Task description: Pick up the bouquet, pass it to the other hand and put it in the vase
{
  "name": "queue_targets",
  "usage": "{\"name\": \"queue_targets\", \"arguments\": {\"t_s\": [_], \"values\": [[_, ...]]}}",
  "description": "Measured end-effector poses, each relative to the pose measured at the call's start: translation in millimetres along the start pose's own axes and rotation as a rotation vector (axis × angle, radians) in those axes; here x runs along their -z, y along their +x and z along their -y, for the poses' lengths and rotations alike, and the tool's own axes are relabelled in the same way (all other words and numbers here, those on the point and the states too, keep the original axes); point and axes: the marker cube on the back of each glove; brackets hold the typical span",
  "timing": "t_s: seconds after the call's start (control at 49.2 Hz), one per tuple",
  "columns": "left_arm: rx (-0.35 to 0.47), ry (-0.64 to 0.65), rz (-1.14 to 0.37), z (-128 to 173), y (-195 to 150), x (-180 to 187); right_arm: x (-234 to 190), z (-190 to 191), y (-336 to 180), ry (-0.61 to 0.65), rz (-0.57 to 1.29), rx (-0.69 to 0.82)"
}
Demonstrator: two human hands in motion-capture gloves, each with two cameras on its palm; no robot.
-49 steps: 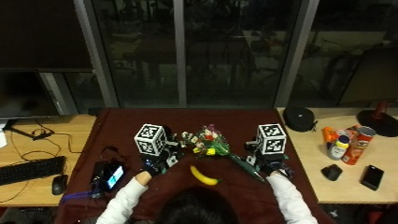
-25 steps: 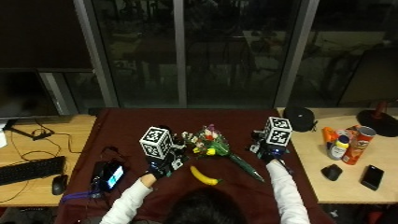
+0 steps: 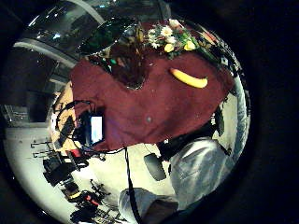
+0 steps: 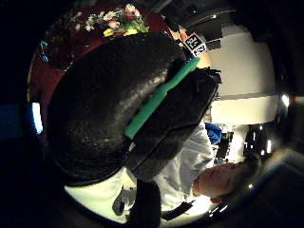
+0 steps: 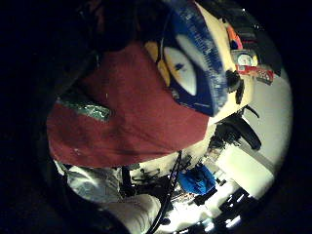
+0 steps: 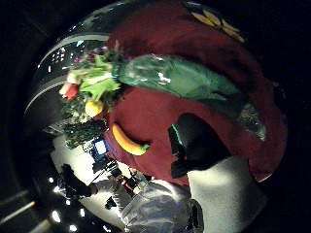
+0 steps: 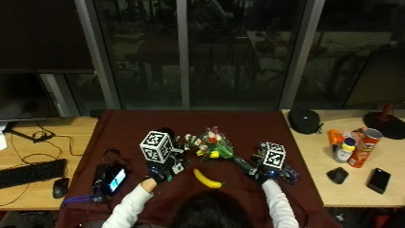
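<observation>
Outside view: I see the bouquet lying on the dark red cloth that covers the middle worktop, flower heads toward the far left, green-wrapped stem running near and right. The right hand sits at the stem's near end; I cannot tell whether its fingers grip the wrap. The left hand hovers just left of the flowers, apart from them. A banana lies on the cloth between the two hands, nearer the person. A phone with a lit screen rests at the cloth's left near edge.

Left little finger side palm view: the vase, dark glass, stands on the cloth beside the flowers; the banana lies apart from both.

Left thumb side palm view: the left hand's own gloved fingers fill the frame, curled inward, with nothing seen between them.

Right little finger side palm view: a strip of green wrap lies on the cloth close to the palm.

Right thumb side palm view: the wrapped stem stretches across the cloth, flowers at one end, banana beside it.
</observation>
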Motion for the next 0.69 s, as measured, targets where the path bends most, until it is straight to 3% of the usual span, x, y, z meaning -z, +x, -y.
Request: {"name": "queue_targets", "arguments": {"t_s": [0.081,0.183,0.305,0.691], "values": [[0.007,-0.007,-0.006,0.3,-1.9,-1.7,-3.4,-2.3,-7.2,0.165,-0.006,0.105],[0.002,-0.004,-0.008,3.0,-5.0,-4.3,-19.6,13.1,-8.2,0.135,-0.001,0.109],[0.008,-0.011,-0.013,3.1,-6.0,-4.4,-11.5,-28.4,-23.2,0.224,-0.033,0.137],[0.041,-0.039,-0.007,-0.8,-15.2,-0.9,0.7,-30.8,-45.1,0.322,0.045,0.213]]}}
